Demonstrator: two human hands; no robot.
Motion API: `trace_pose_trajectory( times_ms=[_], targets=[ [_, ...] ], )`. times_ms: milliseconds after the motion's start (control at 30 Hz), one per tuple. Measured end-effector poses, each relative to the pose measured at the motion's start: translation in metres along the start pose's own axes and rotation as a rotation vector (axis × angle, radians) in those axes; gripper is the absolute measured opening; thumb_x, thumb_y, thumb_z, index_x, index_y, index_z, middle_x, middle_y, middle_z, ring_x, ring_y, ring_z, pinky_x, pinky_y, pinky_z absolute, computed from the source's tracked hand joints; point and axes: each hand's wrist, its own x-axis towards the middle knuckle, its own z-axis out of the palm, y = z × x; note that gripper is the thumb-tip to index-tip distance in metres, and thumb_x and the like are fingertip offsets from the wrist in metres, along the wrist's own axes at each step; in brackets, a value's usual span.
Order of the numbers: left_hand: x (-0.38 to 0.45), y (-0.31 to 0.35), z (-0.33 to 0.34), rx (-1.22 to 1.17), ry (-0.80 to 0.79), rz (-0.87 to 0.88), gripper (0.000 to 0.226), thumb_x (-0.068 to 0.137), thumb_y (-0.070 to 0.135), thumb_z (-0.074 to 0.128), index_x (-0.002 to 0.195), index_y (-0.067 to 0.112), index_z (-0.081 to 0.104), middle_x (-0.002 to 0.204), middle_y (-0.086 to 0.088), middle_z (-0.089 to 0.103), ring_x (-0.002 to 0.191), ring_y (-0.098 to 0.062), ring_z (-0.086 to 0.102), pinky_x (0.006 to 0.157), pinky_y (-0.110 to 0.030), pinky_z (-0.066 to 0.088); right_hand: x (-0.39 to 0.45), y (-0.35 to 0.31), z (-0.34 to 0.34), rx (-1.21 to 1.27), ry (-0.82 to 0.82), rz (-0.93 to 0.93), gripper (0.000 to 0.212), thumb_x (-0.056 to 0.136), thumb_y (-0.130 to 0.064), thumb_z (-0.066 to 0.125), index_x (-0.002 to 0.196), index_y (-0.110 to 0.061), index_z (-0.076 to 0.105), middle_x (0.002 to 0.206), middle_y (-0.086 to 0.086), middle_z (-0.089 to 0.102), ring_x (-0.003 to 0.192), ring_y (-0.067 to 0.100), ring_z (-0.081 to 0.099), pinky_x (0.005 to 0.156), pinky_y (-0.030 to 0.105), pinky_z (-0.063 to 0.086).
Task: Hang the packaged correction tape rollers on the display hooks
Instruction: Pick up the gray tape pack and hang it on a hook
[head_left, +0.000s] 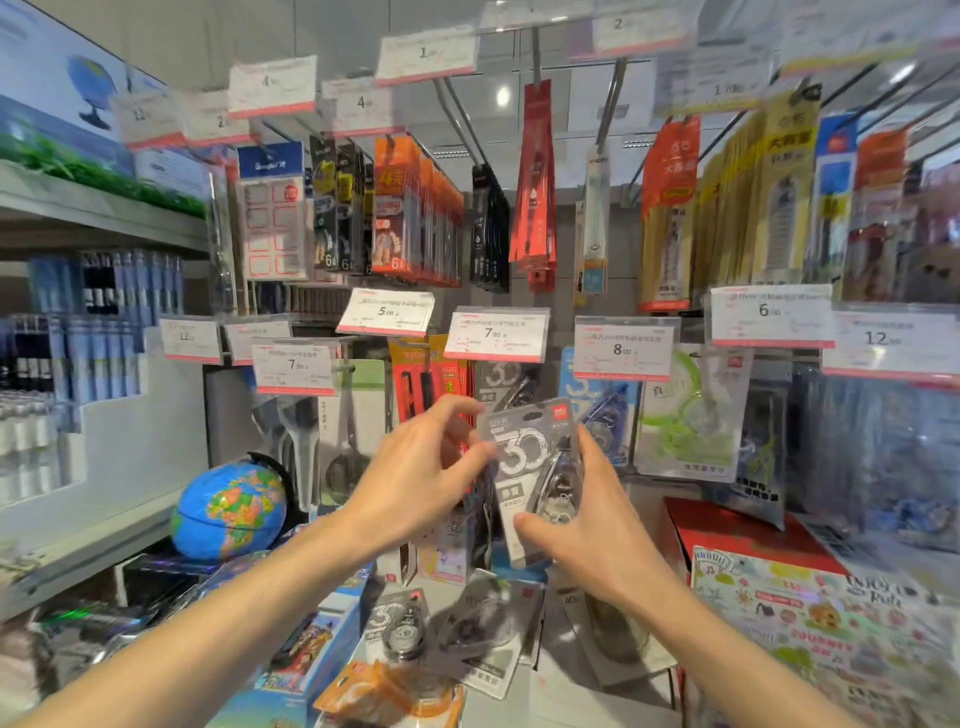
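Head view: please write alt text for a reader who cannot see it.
Two hands hold a grey correction tape pack up before store hooks: the right hand grips its lower edge, the left hand touches its left side. Price tags, among them a 7.90 tag, hang above; a globe sits lower left.
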Motion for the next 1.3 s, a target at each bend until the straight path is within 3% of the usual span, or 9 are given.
trace_pose_trajectory(
  times_ms=[67,167,367,500,700,833,1300],
  targets=[
    [0.006,0.003,-0.016,0.304,0.115,0.202,0.036,0.096,0.041,0.062,0.128,0.026,0.053,0.100,0.014,0.062,0.078,-0.004,0.060,0.069,-0.021,0.049,0.001,0.003,-0.006,-0.051,0.055,0.007,0.113,0.069,-0.043,0.077,0.157,-0.031,0.007,0.160,-0.008,0.030,0.143,0.011,0.036,0.116,0.039,0.035],
    [0.021,0.007,-0.038,0.615,0.214,0.445,0.039,0.092,0.036,0.063,0.123,0.013,0.057,0.108,-0.002,0.061,0.090,-0.018,0.059,0.060,-0.032,0.056,-0.001,0.004,-0.008,-0.107,0.094,0.009,0.109,0.073,-0.039,0.079,0.155,-0.026,0.008,0.154,-0.004,0.040,0.138,0.014,0.044,0.113,0.038,0.039],
    [0.057,0.014,-0.050,0.889,0.266,0.609,0.032,0.086,0.022,0.071,0.111,0.003,0.062,0.109,-0.014,0.063,0.092,-0.031,0.059,0.064,-0.040,0.054,-0.001,-0.005,0.006,-0.150,0.183,-0.102,0.101,0.084,-0.039,0.073,0.158,-0.023,0.005,0.160,-0.004,0.024,0.147,0.011,0.025,0.120,0.026,0.021],
    [0.066,0.010,-0.050,0.911,0.258,0.625,0.018,0.089,0.010,0.066,0.105,0.006,0.063,0.105,-0.011,0.064,0.091,-0.030,0.055,0.066,-0.041,0.051,0.000,-0.014,0.017,-0.164,0.211,-0.151,0.099,0.089,-0.040,0.068,0.159,-0.025,-0.002,0.164,-0.006,0.014,0.150,0.009,0.012,0.119,0.023,0.011],
    [0.065,0.017,-0.061,0.848,0.355,0.611,0.014,0.097,0.022,0.063,0.104,0.011,0.067,0.099,-0.003,0.068,0.087,-0.024,0.055,0.064,-0.023,0.030,0.009,-0.028,0.028,-0.131,0.303,-0.175,0.093,0.091,-0.037,0.066,0.159,-0.025,0.004,0.164,-0.004,0.018,0.150,0.011,0.015,0.118,0.021,0.008],
    [0.066,0.018,-0.060,0.821,0.359,0.585,0.017,0.097,0.024,0.064,0.109,0.012,0.067,0.099,-0.002,0.068,0.090,-0.023,0.057,0.061,-0.023,0.031,0.021,-0.039,0.035,-0.069,0.348,-0.165,0.090,0.092,-0.038,0.066,0.159,-0.021,0.008,0.165,-0.001,0.017,0.152,0.012,0.013,0.124,0.032,0.013],
    [0.065,0.011,-0.059,0.690,0.344,0.525,0.020,0.101,0.031,0.056,0.110,0.015,0.063,0.102,0.001,0.065,0.094,-0.020,0.052,0.059,-0.025,0.035,0.053,-0.038,0.033,-0.093,0.328,-0.066,0.095,0.091,-0.043,0.066,0.160,-0.020,0.004,0.161,0.008,0.021,0.148,0.024,0.022,0.117,0.037,0.023]
  ],
)
